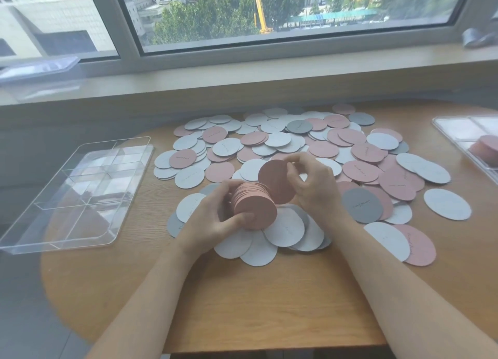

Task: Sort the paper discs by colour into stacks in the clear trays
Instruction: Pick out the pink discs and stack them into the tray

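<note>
The left hand (215,218) grips a pink stack (254,206); just beside its fingers, the right hand (312,186) pinches 1 pink disc (277,182)

Pink, white, seemingly grey discs (296,148)

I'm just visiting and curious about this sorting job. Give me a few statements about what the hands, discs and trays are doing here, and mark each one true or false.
1. The left hand grips a stack of pink discs. True.
2. The right hand holds a grey disc. False: it pinches a single pink disc.
3. The clear tray on the left has discs in it. False: its compartments hold no discs.
4. The tray on the right already holds a pink stack. True.
5. Loose discs in pink, white and grey lie across the wooden table. True.
</note>
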Motion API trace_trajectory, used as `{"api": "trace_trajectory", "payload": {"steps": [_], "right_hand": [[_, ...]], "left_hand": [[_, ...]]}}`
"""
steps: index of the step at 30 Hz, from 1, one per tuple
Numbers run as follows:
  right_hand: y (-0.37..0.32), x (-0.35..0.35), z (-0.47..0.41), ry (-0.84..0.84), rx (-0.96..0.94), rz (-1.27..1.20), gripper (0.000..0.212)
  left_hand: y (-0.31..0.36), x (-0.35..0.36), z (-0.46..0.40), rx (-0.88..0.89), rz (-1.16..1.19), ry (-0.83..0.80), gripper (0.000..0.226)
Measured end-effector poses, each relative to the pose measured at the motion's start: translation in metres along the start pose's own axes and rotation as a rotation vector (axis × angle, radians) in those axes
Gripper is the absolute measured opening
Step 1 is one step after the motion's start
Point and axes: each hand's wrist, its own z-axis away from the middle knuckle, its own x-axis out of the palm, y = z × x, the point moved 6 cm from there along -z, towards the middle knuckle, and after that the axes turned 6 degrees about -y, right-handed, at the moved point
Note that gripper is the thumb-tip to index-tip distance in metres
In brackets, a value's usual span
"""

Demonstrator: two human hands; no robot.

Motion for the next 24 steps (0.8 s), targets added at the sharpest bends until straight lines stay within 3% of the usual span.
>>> {"api": "trace_trajectory", "payload": {"steps": [9,17,24], "right_hand": [[-0.017,0.020,0.010,-0.351,-0.034,-0.419,0.020],[-0.021,0.026,0.015,-0.425,-0.093,-0.299,0.031],[-0.011,0.050,0.013,-0.559,-0.227,0.171,0.090]], "left_hand": [[-0.004,0.001,-0.003,0.015,0.003,0.031,0.077],[-0.007,-0.005,-0.005,0.123,-0.225,0.159,0.073],[-0.013,-0.008,-0.007,0.048,-0.334,0.217,0.070]]}}
